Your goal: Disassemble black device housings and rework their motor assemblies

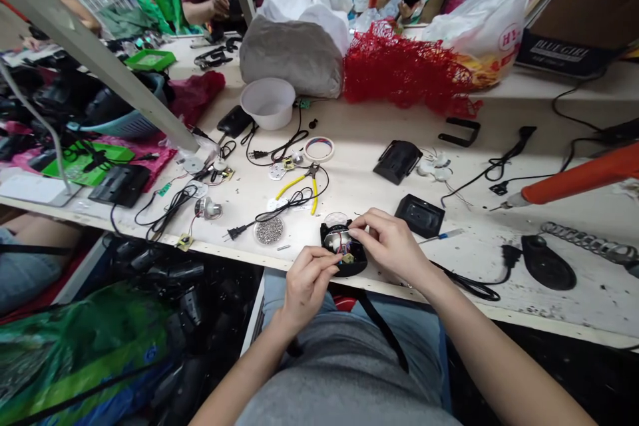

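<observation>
An opened black plastic housing (355, 265) lies at the table's front edge, with wires (343, 240) and a small circuit board (348, 257) inside. My left hand (310, 277) is closed at its left side, finger and thumb pinched over the board area; what they hold is too small to make out. My right hand (382, 239) comes in from the right, its fingertips pinched at the upper right rim by the wires, and its grip is hidden too. Left of the housing stands a round dish of small screws (269, 229). Yellow-handled cutters (302, 184) lie behind it.
A black shell (420, 214) and another black casing (397, 161) lie right of centre. An orange-handled tool (579, 176) with a pointed tip juts in from the right. A white bowl (268, 103), cords and red netting (404, 66) sit farther back. Co-workers sit across the table.
</observation>
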`<state>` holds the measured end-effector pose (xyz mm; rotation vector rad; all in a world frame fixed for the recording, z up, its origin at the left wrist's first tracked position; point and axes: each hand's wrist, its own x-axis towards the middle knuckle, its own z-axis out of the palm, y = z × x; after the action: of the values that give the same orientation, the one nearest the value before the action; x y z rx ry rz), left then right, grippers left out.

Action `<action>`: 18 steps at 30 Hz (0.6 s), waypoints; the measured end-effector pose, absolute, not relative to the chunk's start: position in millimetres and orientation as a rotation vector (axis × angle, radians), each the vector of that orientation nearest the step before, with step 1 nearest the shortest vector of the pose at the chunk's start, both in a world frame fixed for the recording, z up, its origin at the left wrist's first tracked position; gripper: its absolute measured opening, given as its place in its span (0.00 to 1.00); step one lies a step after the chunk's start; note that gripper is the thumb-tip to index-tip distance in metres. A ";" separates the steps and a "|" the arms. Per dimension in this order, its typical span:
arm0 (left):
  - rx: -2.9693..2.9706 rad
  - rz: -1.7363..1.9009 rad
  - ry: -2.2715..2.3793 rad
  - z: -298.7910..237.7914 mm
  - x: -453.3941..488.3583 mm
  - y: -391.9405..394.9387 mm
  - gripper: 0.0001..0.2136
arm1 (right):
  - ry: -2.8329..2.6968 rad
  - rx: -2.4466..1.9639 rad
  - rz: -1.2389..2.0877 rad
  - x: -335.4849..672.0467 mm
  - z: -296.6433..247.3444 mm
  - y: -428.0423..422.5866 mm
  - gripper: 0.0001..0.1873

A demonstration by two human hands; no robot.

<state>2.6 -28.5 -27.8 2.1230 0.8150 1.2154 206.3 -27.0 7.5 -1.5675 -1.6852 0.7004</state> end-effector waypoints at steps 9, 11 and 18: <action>2.069 1.203 0.920 -31.4 4.0 -25.8 0.05 | -1.763 -1.508 0.748 210.7 0.5 -19.0 0.04; 2.028 1.228 1.001 -33.9 3.0 -25.0 0.05 | -1.793 -1.492 0.740 210.2 -4.8 -19.5 0.04; 1.686 1.194 1.105 -37.2 2.2 -28.9 0.09 | -1.833 -1.414 0.620 204.6 -15.1 -25.6 0.05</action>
<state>2.2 -28.9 -37.2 1.6857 1.1046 1.1940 204.6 -25.6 -15.1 -1.4137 -1.8330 0.6196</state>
